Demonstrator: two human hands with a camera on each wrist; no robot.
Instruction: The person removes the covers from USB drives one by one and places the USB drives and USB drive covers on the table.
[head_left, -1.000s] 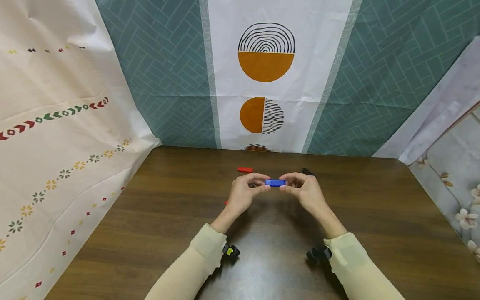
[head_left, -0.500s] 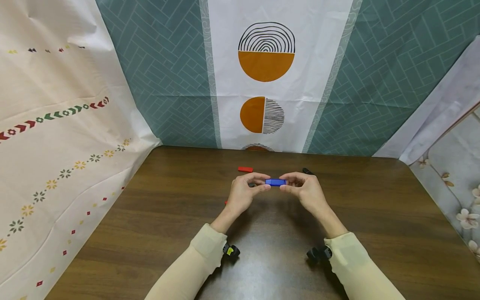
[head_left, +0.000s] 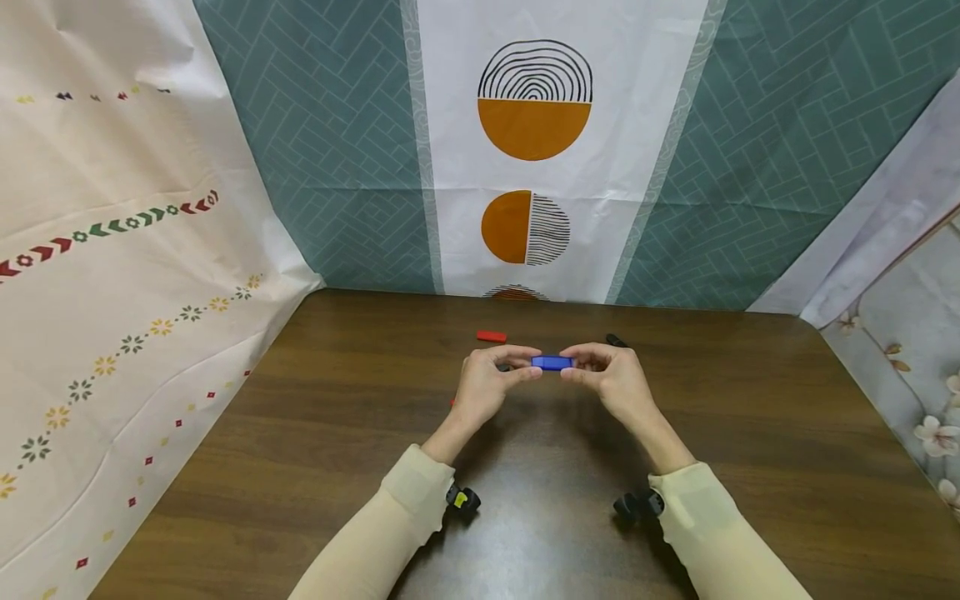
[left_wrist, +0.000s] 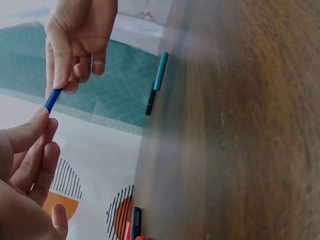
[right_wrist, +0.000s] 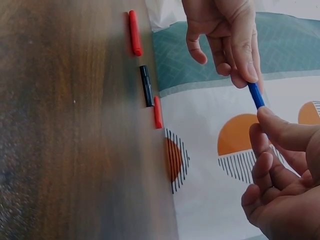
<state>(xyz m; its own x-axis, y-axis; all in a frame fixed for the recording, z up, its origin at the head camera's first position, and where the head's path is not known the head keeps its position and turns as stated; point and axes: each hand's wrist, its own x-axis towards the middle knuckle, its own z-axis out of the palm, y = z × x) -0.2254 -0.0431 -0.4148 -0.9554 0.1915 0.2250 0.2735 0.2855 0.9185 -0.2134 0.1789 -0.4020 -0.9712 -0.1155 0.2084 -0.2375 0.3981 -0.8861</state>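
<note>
Above the table, my two hands pinch a short blue faceted stick (head_left: 552,363) from opposite ends, and it lies level in the head view. Thumb and fingers of my left hand (head_left: 483,385) hold its left end. Its right end sits between the thumb and fingers of my right hand (head_left: 611,382). In the left wrist view only a short middle part of the blue stick (left_wrist: 51,101) shows between the fingertips; the ends are covered. The right wrist view has the same blue stick (right_wrist: 256,95) bridging both hands.
On the brown table (head_left: 315,433) lie a red stick (head_left: 491,337) and a black piece (head_left: 617,341) beyond the hands. A teal stick (left_wrist: 161,70) lies end to end with a black one (left_wrist: 150,102). A black clipped piece (right_wrist: 146,86) lies between red ones. Patterned cloth (head_left: 360,167) hangs behind.
</note>
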